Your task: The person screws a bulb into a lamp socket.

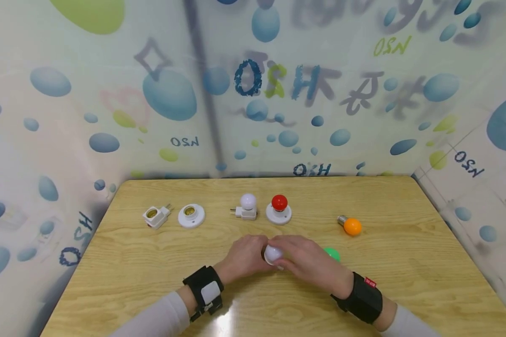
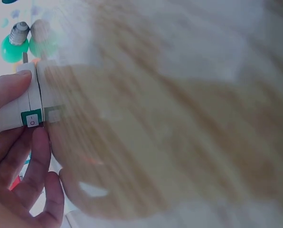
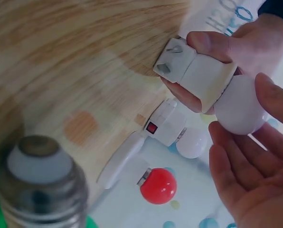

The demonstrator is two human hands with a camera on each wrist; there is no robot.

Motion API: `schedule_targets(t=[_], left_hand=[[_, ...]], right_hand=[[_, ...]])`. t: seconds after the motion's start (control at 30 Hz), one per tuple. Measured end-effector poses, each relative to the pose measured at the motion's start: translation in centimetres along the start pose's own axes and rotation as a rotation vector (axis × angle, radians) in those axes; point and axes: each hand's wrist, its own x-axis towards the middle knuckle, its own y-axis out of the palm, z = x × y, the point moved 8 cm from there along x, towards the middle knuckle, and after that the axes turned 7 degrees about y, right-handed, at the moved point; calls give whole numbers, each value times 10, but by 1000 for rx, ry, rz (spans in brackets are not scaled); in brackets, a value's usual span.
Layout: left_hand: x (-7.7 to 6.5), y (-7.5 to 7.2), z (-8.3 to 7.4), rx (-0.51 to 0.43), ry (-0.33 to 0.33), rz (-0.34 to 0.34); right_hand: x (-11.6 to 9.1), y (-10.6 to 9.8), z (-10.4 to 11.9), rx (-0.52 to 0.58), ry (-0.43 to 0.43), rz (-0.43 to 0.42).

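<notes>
My left hand (image 1: pixel 246 255) grips a white plug-in lamp socket (image 3: pixel 205 78), thumb on one side and fingers on the other. Its two metal prongs face away from the bulb, and a small switch (image 2: pixel 32 119) shows on its side in the left wrist view. A white light bulb (image 1: pixel 273 254) sits at the socket's mouth, its screw base hidden. My right hand (image 1: pixel 309 262) holds this bulb between thumb and fingers. Beside the right hand, a green bulb (image 1: pixel 332 253) is partly covered by it; the left wrist view shows its metal base pointing up.
Along the back of the wooden table (image 1: pixel 152 267) are an unfilled plug-in socket (image 1: pixel 157 217), a round unfilled socket (image 1: pixel 191 216), a plug-in socket with a white bulb (image 1: pixel 248 202), and a round base holding a red bulb (image 1: pixel 279 203). An orange bulb (image 1: pixel 352 227) lies at right.
</notes>
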Motion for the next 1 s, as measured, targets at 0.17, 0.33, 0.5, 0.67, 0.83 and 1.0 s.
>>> schedule_targets(t=[0.17,0.33,0.5,0.67,0.83,1.0], left_hand=[[0,-1,0,21,20,-10],[-1,1,0,23,6,-4],[-1,0,-2,46,-5,-14],[-1,-1,-3,59,-3,-35],[-2,0,-3,39,7,-42],[-5,-1,-5,-50,28,31]], right_hand=[[0,-2,9,-110,-37,-90],[-1,0,11,-148,-11,-116],[-2,2,11,-161,38,-121],[-2,2,10,-159,61,-149],[-1,1,7,-123,68,-157],[-1,-7,4,-51,60,-184]])
